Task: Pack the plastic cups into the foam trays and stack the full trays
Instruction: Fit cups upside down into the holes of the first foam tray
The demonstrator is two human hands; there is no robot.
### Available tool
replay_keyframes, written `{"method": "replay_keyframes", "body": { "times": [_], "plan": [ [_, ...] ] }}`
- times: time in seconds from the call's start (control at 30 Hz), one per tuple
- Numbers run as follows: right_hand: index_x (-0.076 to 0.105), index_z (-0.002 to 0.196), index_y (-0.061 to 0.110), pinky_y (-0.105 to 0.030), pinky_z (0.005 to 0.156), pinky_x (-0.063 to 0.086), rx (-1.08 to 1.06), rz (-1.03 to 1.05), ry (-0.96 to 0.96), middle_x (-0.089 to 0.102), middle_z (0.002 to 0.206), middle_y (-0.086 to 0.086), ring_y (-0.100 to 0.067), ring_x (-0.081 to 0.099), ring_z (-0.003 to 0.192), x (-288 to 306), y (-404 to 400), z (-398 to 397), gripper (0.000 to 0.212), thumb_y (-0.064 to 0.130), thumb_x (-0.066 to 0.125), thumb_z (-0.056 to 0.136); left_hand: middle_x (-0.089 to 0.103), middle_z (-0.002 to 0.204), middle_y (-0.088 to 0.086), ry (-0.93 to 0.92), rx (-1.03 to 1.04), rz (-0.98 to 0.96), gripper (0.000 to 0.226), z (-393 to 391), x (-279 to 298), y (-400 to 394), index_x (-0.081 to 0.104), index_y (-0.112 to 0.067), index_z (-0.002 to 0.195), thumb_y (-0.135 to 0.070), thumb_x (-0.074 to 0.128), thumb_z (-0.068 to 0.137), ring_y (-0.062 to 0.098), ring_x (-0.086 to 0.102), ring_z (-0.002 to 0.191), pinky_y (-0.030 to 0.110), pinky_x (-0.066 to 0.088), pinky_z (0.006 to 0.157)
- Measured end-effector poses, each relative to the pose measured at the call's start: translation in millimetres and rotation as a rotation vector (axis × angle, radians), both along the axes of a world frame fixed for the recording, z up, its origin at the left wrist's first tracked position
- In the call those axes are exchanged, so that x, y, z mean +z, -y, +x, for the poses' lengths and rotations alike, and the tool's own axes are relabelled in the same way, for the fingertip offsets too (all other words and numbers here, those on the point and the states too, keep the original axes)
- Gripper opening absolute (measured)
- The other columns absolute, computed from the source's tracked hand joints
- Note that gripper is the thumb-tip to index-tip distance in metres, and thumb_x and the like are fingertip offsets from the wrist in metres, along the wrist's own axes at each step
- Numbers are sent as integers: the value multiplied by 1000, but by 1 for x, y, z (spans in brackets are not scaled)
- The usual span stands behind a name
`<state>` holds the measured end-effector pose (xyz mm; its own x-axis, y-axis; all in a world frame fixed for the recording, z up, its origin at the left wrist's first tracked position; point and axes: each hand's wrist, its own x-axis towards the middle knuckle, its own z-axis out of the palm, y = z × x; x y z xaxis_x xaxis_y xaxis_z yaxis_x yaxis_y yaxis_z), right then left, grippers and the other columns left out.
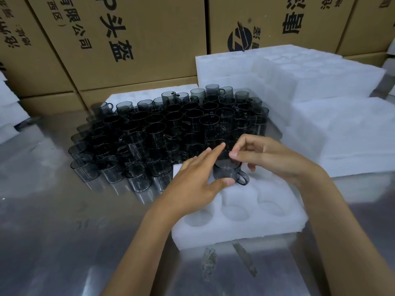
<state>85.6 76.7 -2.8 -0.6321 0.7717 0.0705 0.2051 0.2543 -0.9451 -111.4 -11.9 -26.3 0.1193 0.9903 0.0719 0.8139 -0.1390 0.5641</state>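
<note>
A smoky grey plastic cup (227, 168) with a handle on its right stands at a far pocket of the white foam tray (235, 229) in front of me. My left hand (196, 180) holds it, thumb on the lower side and fingers stretched over the rim. My right hand (265, 157) pinches the cup's rim with thumb and fingertips. The tray's three near pockets show nothing in them. Several more grey cups (166, 129) stand packed together on the steel table behind the tray.
Stacks of white foam trays (320, 86) rise at the right and behind the cups. More foam (8, 112) lies at the left edge. Brown cardboard boxes (128, 39) wall off the back. The reflective steel table (64, 231) extends to the near left.
</note>
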Motion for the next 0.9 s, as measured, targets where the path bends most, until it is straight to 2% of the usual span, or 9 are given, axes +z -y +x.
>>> {"method": "replay_keyframes", "body": {
  "times": [0.17,0.27,0.33,0.4,0.53,0.6,0.73,0.83,0.9],
  "plan": [
    [66,103,3,-22,63,46,26,-39,2,65,92,-7,-9,59,80,1,0,0,26,21,73,86,19,162,-20,-8,10,-1,78,0,0,0,3,-60,149,-71,50,87,9,11,149,32,17,117],
    [68,112,8,-19,62,47,61,-65,-1,66,94,-7,-11,59,83,2,0,0,36,26,74,81,27,159,-22,127,27,5,74,1,0,0,14,-61,148,-85,32,81,9,20,148,38,24,119],
    [69,112,8,-19,62,47,69,-69,6,64,94,-10,-16,58,83,2,0,-1,28,17,73,86,31,157,-20,200,44,-6,70,2,0,-2,20,-59,149,-82,27,82,10,26,146,46,34,115],
    [68,111,7,-20,63,48,66,-79,7,62,94,-12,-18,57,80,1,-1,-2,21,5,70,89,31,157,-18,209,49,-15,63,2,0,-2,21,-56,150,-74,32,91,11,26,147,46,32,116],
    [68,115,11,-21,65,49,59,-84,31,62,96,-10,-15,59,77,2,0,-3,27,3,69,90,36,150,-26,232,33,36,54,1,4,0,29,-43,152,-51,41,101,-4,30,140,31,31,117],
    [69,116,13,-21,65,51,67,-75,42,63,97,-10,-15,60,75,3,1,-2,27,5,69,90,40,147,-28,242,39,63,51,1,6,2,35,-42,150,-46,46,101,-8,36,134,21,34,108],
    [67,115,10,-22,63,53,82,-50,60,62,96,-9,-16,65,69,6,3,0,24,6,70,91,56,140,-22,277,75,102,43,4,8,3,48,-46,141,-44,54,99,6,65,102,29,53,85],
    [68,110,11,-22,63,54,74,-53,65,64,95,-8,-19,67,69,6,3,1,21,10,73,89,60,136,-18,294,95,93,39,3,8,4,53,-43,139,-39,55,100,16,63,116,39,55,93],
    [71,107,14,-22,64,53,69,-15,73,68,92,-2,-18,68,70,5,2,2,18,18,73,90,65,129,-14,276,114,78,39,2,7,3,53,-42,139,-36,54,101,20,62,115,37,52,97]
  ]
}}
